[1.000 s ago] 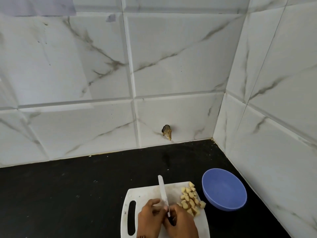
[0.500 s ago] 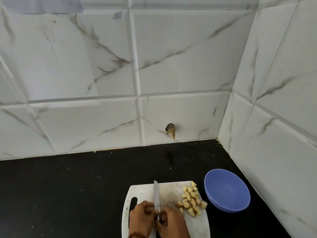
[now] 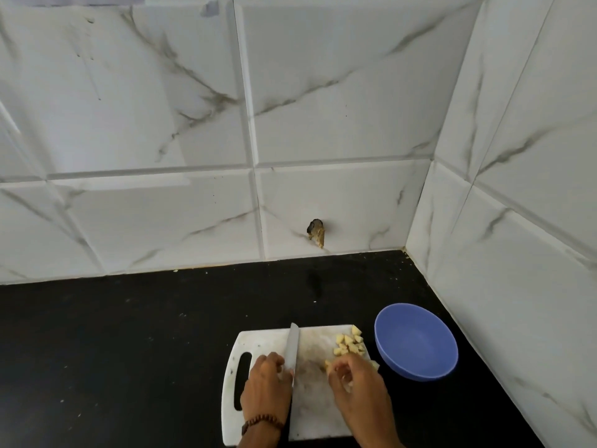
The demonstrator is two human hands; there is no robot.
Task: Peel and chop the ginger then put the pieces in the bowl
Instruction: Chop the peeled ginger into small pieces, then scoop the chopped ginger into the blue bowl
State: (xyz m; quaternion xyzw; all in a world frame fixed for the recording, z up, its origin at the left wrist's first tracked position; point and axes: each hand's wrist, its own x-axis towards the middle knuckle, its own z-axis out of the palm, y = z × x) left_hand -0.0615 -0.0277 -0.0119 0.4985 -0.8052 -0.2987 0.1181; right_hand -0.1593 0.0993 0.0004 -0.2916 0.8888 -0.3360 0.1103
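Head view, looking down at a kitchen corner. Half a sec ago both hands met at the knife (image 3: 293, 347) mid-board. Now they're apart. The R hand (image 3: 357, 386) has moved right, onto the near edge of the ginger pieces (image 3: 349, 344). Its fingers bend down over them; can't tell if any piece is actually pinched. The L hand (image 3: 266, 388) has taken over the knife, fingers curled at the spot where blade meets handle. The blade lies flat-ish and points away from the person.

Meaning, as a guess: chopping looks done or paused, and the transfer to the bowl (image 3: 416, 344) is starting. The bowl has nothing in it yet, so that step isn't done.

Materials and shapes:
- Ginger pieces: small, pale yellow, chunky cubes w/ cut faces, in a loose heap at the board's far right corner, just beside the bowl.
- Bowl: round, shallow, matte blue, prob. plastic; sits on the counter (image 3: 129, 350) right of the board.
- Board (image 3: 316, 415): white plastic rectangle w/ rounded corners, a slot handle on its left, greyish scuffs in the middle.
- Knife: slim, straight grey metal blade.
- Counter: black, smooth, w/ a few pale specks.
- Wall tiles (image 3: 339, 92): glossy white w/ grey marble veins and bevelled edges.
- L wrist: a brown beaded bracelet (image 3: 261, 421).
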